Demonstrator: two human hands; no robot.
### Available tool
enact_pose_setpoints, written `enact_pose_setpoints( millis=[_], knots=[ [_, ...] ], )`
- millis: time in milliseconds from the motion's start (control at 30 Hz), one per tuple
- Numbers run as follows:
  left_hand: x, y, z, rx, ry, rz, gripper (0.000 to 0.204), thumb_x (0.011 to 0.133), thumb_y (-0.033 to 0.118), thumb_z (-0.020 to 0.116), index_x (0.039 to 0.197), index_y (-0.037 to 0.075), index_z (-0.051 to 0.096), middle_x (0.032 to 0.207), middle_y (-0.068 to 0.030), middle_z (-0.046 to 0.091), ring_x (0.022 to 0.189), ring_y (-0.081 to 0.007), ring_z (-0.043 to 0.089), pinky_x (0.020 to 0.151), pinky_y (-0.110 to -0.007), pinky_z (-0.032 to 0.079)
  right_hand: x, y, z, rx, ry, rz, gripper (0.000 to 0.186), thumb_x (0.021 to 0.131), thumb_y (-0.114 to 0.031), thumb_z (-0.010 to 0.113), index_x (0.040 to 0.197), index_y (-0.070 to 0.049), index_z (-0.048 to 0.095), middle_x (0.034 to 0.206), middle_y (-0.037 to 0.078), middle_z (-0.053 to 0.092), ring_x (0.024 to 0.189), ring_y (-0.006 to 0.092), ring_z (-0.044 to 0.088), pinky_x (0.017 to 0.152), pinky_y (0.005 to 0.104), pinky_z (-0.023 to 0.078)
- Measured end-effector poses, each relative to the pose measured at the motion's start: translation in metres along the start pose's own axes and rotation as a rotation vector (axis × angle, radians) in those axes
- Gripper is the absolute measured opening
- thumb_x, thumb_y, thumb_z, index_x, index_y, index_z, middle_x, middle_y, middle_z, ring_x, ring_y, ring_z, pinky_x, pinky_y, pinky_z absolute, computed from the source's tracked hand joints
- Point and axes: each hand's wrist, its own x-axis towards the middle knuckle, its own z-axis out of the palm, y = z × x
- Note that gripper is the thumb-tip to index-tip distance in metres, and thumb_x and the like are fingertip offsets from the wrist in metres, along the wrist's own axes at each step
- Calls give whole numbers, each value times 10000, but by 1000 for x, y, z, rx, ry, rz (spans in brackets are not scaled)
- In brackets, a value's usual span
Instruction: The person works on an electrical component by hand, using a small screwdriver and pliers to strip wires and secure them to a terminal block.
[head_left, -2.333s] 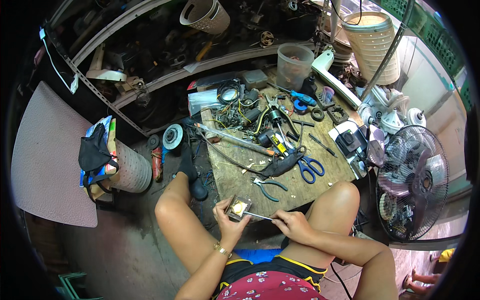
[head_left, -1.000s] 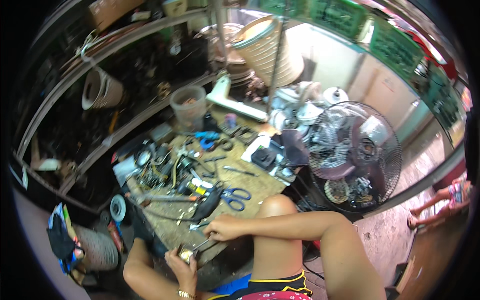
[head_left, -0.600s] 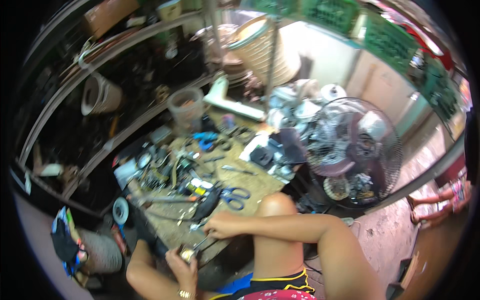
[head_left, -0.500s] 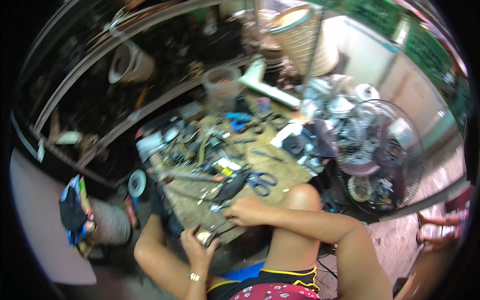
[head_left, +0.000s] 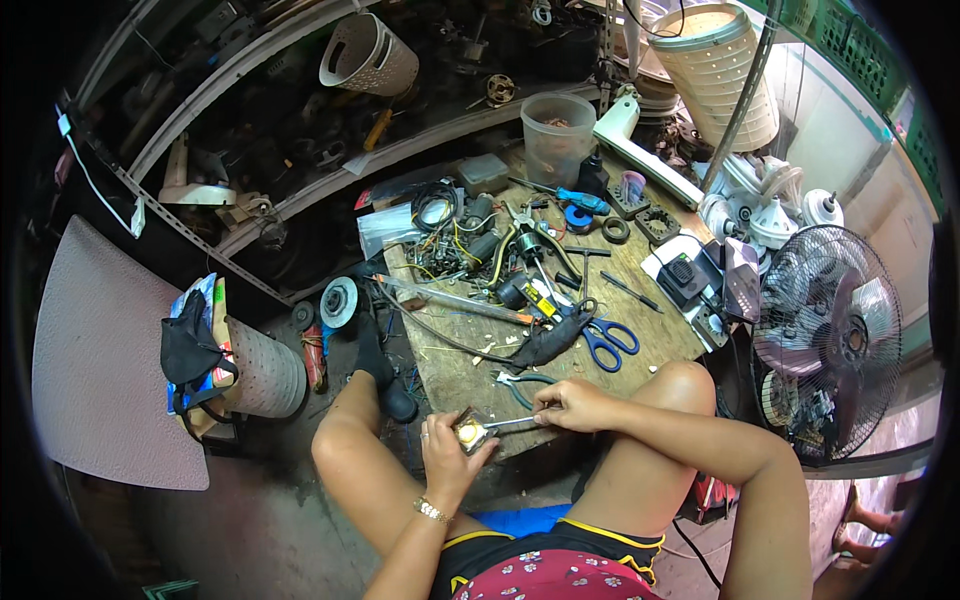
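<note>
My left hand grips a small squarish metal part with a pale yellow round middle, held above my lap by the table's near edge. In my right hand is a thin metal rod, pinched between the fingers; its far end touches the part or sits right beside it. The rod's handle end, if there is one, is hidden by my fingers. Just beyond my right hand lie small pliers with dark handles. Blue-handled scissors rest farther off, next to a black tapered object.
The wooden table carries yellow-handled pliers, a blue-handled screwdriver, tangled wires and a translucent bucket. A caged fan stands at right. An angle grinder and a perforated bin are on the left.
The head view has shifted, so the scene sits lower and farther right, and it is sharper. Both hands still hold the part and the rod.
</note>
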Motion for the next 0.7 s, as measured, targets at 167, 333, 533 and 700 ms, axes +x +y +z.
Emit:
enact_pose_setpoints(
  millis=[167, 333, 533, 700],
  knots=[
    [0, 2, -16, -147, -31, -43, 621, 734, 217, 874, 1207, -7, 541, 1137, -197, 575, 1052, -398, 568, 931, -467, 470, -7, -11, -6, -1, 44, -25, 239, 924, -253, 656, 1082, -82, 712, 930, 204, 709, 882, 390, 687, 795, 475, 526],
    [-3, 15, -16, -153, 18, -158, 574, 735, 143, 854, 1208, -17, 571, 1122, -190, 589, 1042, -379, 594, 919, -436, 491, -19, -9, 15, 128, 51, -76, 283, 966, -188, 600, 1223, -71, 623, 864, 203, 668, 837, 374, 673, 776, 471, 522],
    [0, 10, -21, -234, -33, -172, 543, 761, 129, 787, 1242, 2, 567, 1197, -183, 595, 1120, -384, 589, 956, -436, 482, -30, -29, 24, 182, 9, 7, 287, 963, -240, 636, 1189, -65, 661, 936, 204, 725, 873, 380, 710, 780, 463, 540],
    [38, -19, -61, -202, -400, 139, 652, 783, 141, 669, 1406, 93, 485, 1515, -149, 487, 1417, -398, 416, 1067, -535, 404, -22, -22, 16, 65, 37, -20, 271, 953, -284, 646, 1112, -79, 723, 872, 181, 734, 839, 359, 720, 772, 456, 549]
  ],
)
